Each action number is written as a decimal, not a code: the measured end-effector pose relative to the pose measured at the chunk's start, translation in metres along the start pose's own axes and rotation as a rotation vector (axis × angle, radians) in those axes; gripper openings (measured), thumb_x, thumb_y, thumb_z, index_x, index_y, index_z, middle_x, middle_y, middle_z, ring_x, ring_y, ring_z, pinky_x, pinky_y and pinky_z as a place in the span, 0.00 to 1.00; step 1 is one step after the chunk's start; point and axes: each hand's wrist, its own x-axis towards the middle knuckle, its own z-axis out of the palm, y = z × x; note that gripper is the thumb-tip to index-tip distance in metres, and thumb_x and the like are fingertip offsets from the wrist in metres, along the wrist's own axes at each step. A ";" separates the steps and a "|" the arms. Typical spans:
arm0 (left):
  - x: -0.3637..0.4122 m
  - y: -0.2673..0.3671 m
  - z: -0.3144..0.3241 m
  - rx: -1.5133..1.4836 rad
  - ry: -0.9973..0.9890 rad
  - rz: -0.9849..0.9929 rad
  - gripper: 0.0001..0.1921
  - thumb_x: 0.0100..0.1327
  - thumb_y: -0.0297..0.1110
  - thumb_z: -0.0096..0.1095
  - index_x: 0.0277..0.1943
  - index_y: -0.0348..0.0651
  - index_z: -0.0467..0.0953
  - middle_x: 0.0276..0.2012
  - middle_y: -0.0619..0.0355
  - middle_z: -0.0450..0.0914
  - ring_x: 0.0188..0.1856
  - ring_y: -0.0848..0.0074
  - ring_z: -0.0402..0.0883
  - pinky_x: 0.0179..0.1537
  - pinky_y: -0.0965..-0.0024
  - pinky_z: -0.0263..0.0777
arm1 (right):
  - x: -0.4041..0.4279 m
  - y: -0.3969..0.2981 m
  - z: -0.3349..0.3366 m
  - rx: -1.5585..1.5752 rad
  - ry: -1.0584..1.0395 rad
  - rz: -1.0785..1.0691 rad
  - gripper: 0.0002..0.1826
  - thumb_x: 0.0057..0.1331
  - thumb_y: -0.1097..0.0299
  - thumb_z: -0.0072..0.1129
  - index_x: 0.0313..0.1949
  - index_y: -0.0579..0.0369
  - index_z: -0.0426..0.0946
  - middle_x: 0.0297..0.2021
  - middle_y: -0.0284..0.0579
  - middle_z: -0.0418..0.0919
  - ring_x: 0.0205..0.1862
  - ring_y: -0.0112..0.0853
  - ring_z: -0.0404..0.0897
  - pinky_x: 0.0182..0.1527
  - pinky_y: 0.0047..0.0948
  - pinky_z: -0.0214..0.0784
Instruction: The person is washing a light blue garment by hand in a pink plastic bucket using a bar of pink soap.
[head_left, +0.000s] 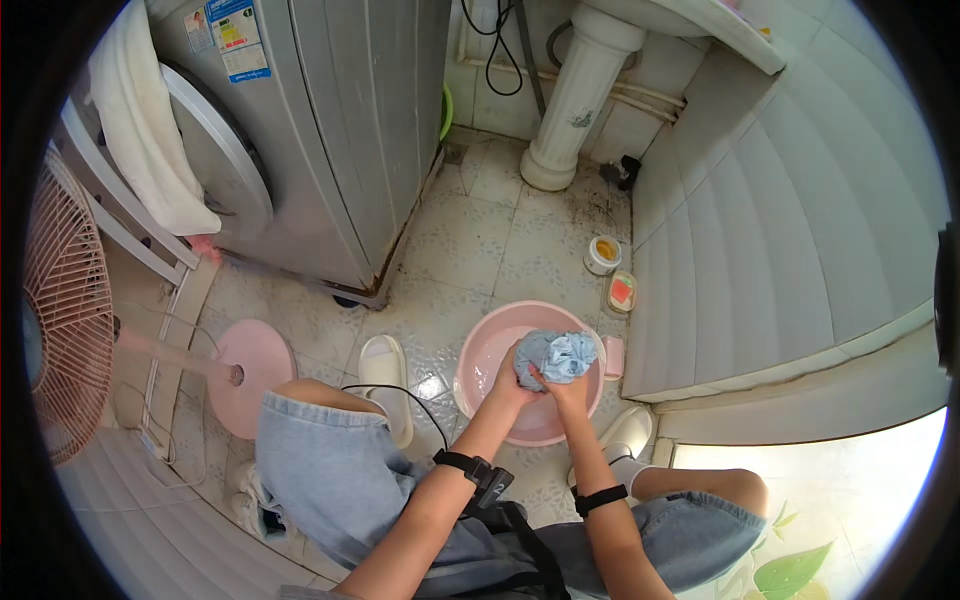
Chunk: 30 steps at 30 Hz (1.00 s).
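A bunched, wet-looking light blue cloth (562, 354) is held between my two hands over a pink plastic basin (480, 337) on the tiled floor. My left hand (514, 379) grips the cloth's left and lower side. On its lower right side my right hand (564, 388) holds it, close beside the left. Some fingers are hidden by the cloth. The basin stands between my feet, and a wet sheen shows inside it. To its right lies a pink bar-shaped object (613, 358), with a soap box (621, 292) holding a reddish piece above it.
An open white jar (602, 255) stands near the right wall. A washing machine (337, 150) fills the upper left, with a white towel (142, 127) over its door. A pink fan (251, 375) stands at left. Beyond the basin rises a sink pedestal (574, 105).
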 end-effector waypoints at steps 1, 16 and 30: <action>0.001 0.002 -0.003 -0.081 -0.174 -0.025 0.24 0.59 0.51 0.42 0.52 0.44 0.69 0.52 0.54 0.71 0.53 0.63 0.70 0.54 0.57 0.63 | -0.002 -0.003 0.002 -0.103 -0.014 -0.113 0.37 0.40 0.54 0.72 0.47 0.59 0.68 0.44 0.44 0.73 0.47 0.38 0.71 0.51 0.32 0.62; 0.012 0.002 -0.018 0.043 0.445 0.535 0.23 0.61 0.43 0.53 0.49 0.28 0.69 0.45 0.49 0.73 0.43 0.66 0.74 0.43 0.65 0.70 | -0.036 -0.021 0.020 1.287 0.155 0.644 0.27 0.51 0.81 0.60 0.51 0.55 0.63 0.47 0.40 0.69 0.52 0.33 0.67 0.56 0.32 0.58; 0.030 0.024 -0.041 0.362 0.390 0.463 0.10 0.57 0.32 0.48 0.35 0.34 0.72 0.32 0.53 0.76 0.35 0.69 0.76 0.36 0.68 0.70 | -0.016 -0.009 -0.005 1.182 0.066 0.620 0.27 0.60 0.68 0.56 0.57 0.55 0.58 0.53 0.42 0.66 0.55 0.33 0.65 0.57 0.32 0.57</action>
